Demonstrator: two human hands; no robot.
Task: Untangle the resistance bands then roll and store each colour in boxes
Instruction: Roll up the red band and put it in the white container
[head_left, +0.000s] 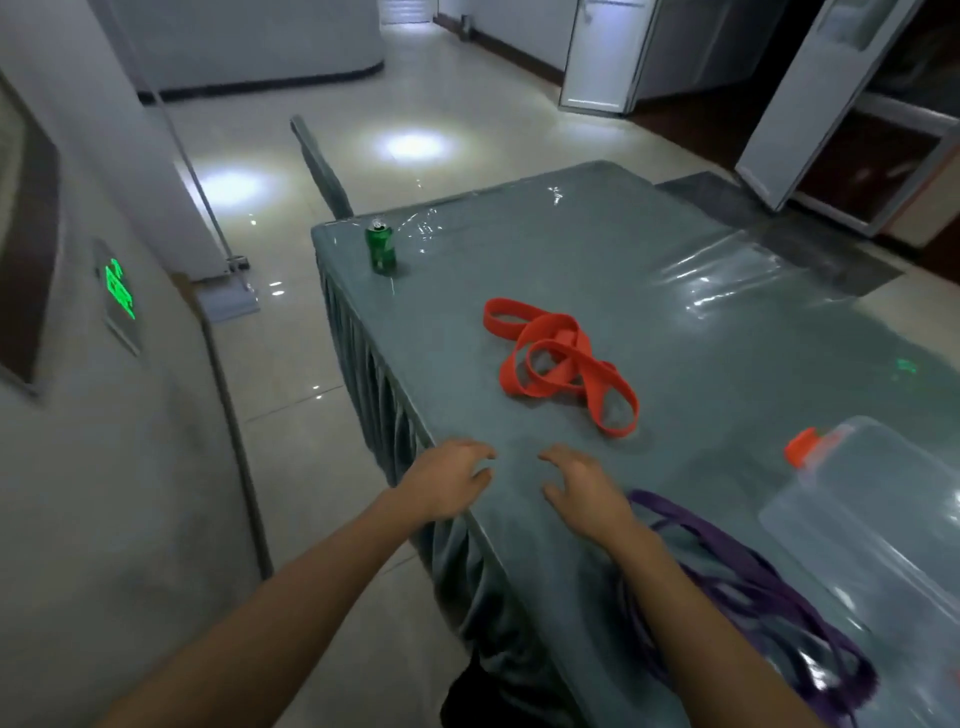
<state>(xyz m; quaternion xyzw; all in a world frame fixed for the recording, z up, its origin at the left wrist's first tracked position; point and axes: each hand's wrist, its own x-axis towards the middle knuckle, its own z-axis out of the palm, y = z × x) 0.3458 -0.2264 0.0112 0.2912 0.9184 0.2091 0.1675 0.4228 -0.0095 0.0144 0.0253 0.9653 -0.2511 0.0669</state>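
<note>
A red resistance band (558, 358) lies in tangled loops on the grey table (519, 249), ahead of both hands. A purple resistance band (753, 587) lies in a loose heap at the near right, partly under my right forearm. My left hand (447, 480) hovers at the table's near left edge with fingers loosely spread, holding nothing. My right hand (584, 488) is beside it, fingers relaxed and empty, just left of the purple band. A clear plastic box (883, 519) with an orange piece (802, 447) at its corner sits at the right.
A green drink can (381, 250) stands near the table's far left corner. Clear plastic sheeting (727, 270) covers the tabletop. A chair back (322, 166) stands beyond the far left edge. Tiled floor and a wall with a green sign (120, 291) lie to the left.
</note>
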